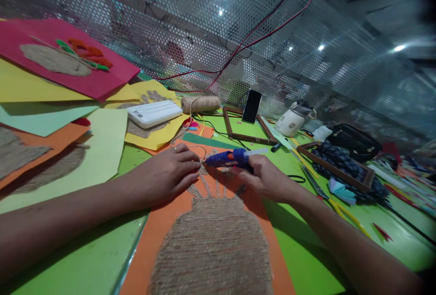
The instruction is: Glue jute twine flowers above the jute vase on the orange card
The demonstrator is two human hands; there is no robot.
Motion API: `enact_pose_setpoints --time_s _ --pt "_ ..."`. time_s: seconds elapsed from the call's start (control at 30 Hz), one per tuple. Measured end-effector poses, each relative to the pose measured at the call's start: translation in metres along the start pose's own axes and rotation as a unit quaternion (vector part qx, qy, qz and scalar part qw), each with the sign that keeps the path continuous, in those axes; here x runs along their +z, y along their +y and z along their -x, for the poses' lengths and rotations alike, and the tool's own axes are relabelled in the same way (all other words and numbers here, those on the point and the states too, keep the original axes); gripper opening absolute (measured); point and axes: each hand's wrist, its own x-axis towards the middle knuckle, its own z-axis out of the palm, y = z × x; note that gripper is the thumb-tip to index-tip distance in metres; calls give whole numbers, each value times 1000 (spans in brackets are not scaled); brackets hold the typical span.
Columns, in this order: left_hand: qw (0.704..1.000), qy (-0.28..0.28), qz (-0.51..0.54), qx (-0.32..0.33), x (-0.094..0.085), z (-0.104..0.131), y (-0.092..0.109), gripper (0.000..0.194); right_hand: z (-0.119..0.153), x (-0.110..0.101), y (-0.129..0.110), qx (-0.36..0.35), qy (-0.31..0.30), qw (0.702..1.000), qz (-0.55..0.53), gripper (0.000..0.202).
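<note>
My right hand (264,177) grips a blue hot glue gun (226,159), with a pale glue stick jutting from its back end. The gun's nozzle points left, close to the fingertips of my left hand (182,170). Those fingers are closed on a thin strand of jute twine (200,146), the pinch itself partly hidden. Both hands are over an orange sheet (143,258). On it lies a vase shape covered in jute twine (211,245), with thin twine stems (217,188) rising from its top.
A twine roll (200,104), white power bank (155,113) and coloured sheets (117,66) lie to the left. Behind are a wooden frame (252,140), phone (252,105) and white bottle (292,118). Yellow-handled scissors (347,215) and another frame (361,182) lie right.
</note>
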Motion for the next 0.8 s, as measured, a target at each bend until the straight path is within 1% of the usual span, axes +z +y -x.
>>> enact_pose_setpoints --time_s 0.3,0.6,0.8 --pt "1000 3 8 -4 2 -1 -3 35 -2 2 1 30 5 999 10 23" --pt "1000 16 -14 -5 1 1 -2 34 -1 -1 -1 11 -5 1000 -3 21" --pt "1000 22 -4 7 2 0 -3 32 -3 -3 -2 27 -12 999 -13 18"
